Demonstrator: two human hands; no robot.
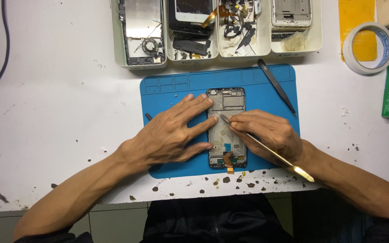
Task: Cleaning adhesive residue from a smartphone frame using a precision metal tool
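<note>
We see an opened phone frame [227, 128] lying upright on a blue mat [172, 90], an orange flex cable at its bottom edge. Our left hand [172, 132] lies flat, fingers spread, pressing its left side. Our right hand [269, 135] pinches a metal spudger [266, 148], tip on the frame. Black tweezers [276, 86] lie right of it; parts trays [217, 27] and a tape roll [369, 48] stand on the worktop [59, 112] beyond.

Bare forearms; dark sleeves pushed up near the elbows; no gloves.
</note>
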